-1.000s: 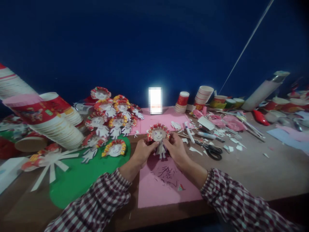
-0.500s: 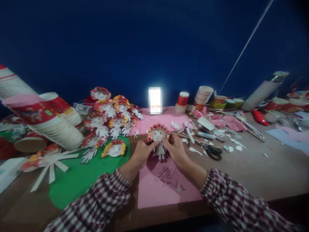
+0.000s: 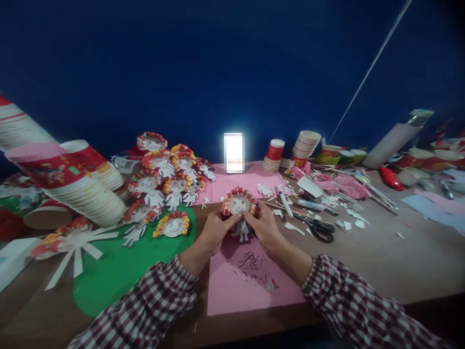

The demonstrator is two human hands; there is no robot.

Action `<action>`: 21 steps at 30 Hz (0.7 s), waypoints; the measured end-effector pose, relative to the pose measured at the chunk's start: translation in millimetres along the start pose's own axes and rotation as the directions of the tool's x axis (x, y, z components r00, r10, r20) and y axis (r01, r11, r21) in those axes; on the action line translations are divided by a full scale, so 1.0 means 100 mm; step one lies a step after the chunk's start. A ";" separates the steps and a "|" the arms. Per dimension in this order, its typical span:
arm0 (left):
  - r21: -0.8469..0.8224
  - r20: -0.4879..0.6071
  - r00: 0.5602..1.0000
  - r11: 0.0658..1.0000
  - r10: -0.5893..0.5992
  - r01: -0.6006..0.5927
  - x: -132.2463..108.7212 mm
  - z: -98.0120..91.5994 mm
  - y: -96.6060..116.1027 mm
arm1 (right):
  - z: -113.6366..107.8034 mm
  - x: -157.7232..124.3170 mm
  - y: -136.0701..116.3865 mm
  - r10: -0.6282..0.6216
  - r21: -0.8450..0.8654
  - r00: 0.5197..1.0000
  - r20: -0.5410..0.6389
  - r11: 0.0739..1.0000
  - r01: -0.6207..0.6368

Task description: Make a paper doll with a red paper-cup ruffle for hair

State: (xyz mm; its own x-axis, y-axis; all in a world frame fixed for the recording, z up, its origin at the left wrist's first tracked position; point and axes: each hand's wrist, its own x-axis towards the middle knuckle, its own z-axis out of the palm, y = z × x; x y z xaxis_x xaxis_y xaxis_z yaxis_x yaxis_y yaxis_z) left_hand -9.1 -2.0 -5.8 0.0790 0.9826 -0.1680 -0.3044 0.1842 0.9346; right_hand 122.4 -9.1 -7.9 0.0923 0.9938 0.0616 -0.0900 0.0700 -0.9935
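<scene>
Both our hands grasp one paper doll (image 3: pixel 239 206): the fingers of our left hand (image 3: pixel 217 228) pinch one side, those of our right hand (image 3: pixel 268 227) the other, thumbs on its front below the head. We hold it over the pink sheet (image 3: pixel 232 300), whose near edge lies close to the front edge of the worktop (image 3: pixel 381 257). To its right we see black scissors (image 3: pixel 321 229); to its left, more dolls (image 3: pixel 176 183) crowd around the far edge of the green sheet (image 3: pixel 138 266).

Dim light, glaring pixelated rectangle (image 3: pixel 234 152), slight blur
</scene>
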 end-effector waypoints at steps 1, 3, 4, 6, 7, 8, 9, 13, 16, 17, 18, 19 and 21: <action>-0.014 -0.007 1.000 1.000 0.000 0.000 0.00 0.00 0.00 | 0.00 0.00 0.00 -0.001 0.014 1.000 0.012 1.000 0.000; -0.037 -0.019 1.000 0.999 -0.009 0.008 0.00 0.00 0.00 | 0.01 0.01 0.02 -0.008 0.038 0.999 0.031 0.999 0.007; -0.042 -0.022 1.000 0.999 -0.016 0.015 0.00 0.00 0.00 | 0.01 0.01 0.02 -0.011 0.043 0.999 0.037 0.999 0.010; -0.042 -0.025 0.999 0.999 -0.030 0.029 0.00 0.00 0.00 | 0.01 0.02 0.05 -0.015 0.038 0.999 0.049 0.999 0.013; -0.040 -0.026 0.999 0.999 -0.035 0.034 0.00 0.00 0.00 | 0.01 0.02 0.06 -0.018 0.032 0.998 0.052 0.999 0.016; -0.039 -0.027 0.999 0.999 -0.039 0.038 0.00 -0.01 0.00 | 0.01 0.02 0.08 -0.023 0.029 0.998 0.053 0.999 0.022; -0.038 -0.028 0.999 0.998 -0.041 0.040 0.00 -0.01 0.00 | 0.02 0.02 0.09 -0.032 0.026 0.998 0.049 0.999 0.030; -0.033 -0.024 0.999 0.999 -0.039 0.038 0.01 -0.02 -0.02 | 0.03 0.01 0.15 -0.063 -0.004 0.997 0.040 0.998 0.063; -0.026 -0.019 0.999 0.999 -0.032 0.031 0.01 -0.03 -0.03 | 0.03 -0.01 0.18 -0.090 -0.031 0.995 0.038 0.995 0.091; -0.025 -0.017 0.999 0.999 -0.029 0.029 0.01 -0.03 -0.03 | 0.03 -0.01 0.18 -0.095 -0.032 0.995 0.038 0.995 0.096; -0.025 -0.013 1.000 0.999 -0.027 0.027 0.01 -0.03 -0.03 | 0.03 -0.02 0.18 -0.093 -0.030 0.995 0.042 0.995 0.095; -0.026 -0.007 1.000 0.999 -0.026 0.026 0.01 -0.03 -0.03 | 0.03 -0.02 0.18 -0.089 -0.029 0.995 0.046 0.996 0.090; -0.026 0.010 1.000 0.999 -0.028 0.028 0.01 -0.03 -0.02 | 0.02 -0.03 0.18 -0.087 -0.044 0.995 0.049 0.995 0.089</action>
State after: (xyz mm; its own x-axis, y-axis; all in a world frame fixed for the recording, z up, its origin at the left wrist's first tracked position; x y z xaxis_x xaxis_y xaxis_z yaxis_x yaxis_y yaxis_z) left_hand -11.2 -1.4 -8.7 0.0970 0.9769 -0.1906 -0.3263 0.2121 0.9212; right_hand 118.5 -10.6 -25.7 0.0516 0.9869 0.1527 -0.0374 0.1547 -0.9872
